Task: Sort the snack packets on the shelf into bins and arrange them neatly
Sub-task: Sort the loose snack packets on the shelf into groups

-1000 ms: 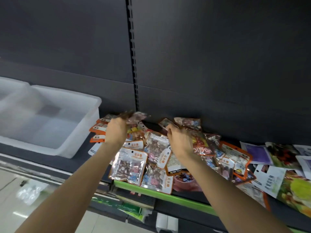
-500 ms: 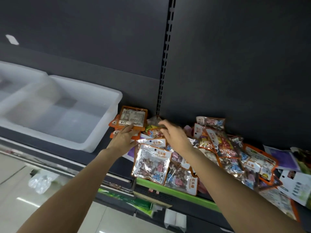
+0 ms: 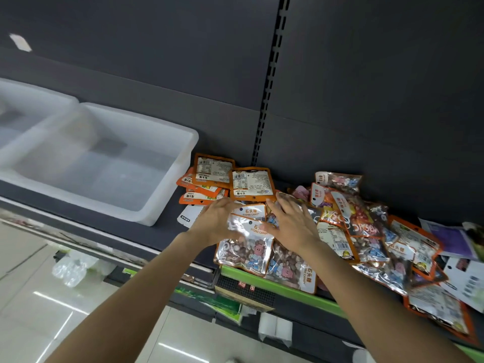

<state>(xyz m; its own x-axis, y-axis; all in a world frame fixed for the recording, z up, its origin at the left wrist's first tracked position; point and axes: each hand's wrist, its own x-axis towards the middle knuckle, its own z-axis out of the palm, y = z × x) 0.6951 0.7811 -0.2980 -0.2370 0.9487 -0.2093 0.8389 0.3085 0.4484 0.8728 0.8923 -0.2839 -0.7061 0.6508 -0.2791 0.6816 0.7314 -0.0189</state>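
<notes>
A pile of snack packets [image 3: 366, 226] covers the dark shelf. Face-down orange packets [image 3: 251, 183] are stacked at its left, beside an empty translucent white bin [image 3: 193, 137]. At the front of the pile lie clear stone candy packets [image 3: 248, 252] with orange trim. My left hand [image 3: 216, 224] holds the left edge of the top stone candy packet. My right hand [image 3: 290, 227] lies on the packets just to its right, fingers spread and thumb touching the same packet.
A second white bin [image 3: 39, 100] stands further left. A slotted upright [image 3: 269, 82] runs up the dark back panel. Purple and white packets [image 3: 450, 239] lie at the far right. A green strip [image 3: 282, 288] edges the shelf front, with floor below.
Both hands came forward from the back of the pile onto the stone candy packets. A second orange packet now lies face down beside the stack near the bin.
</notes>
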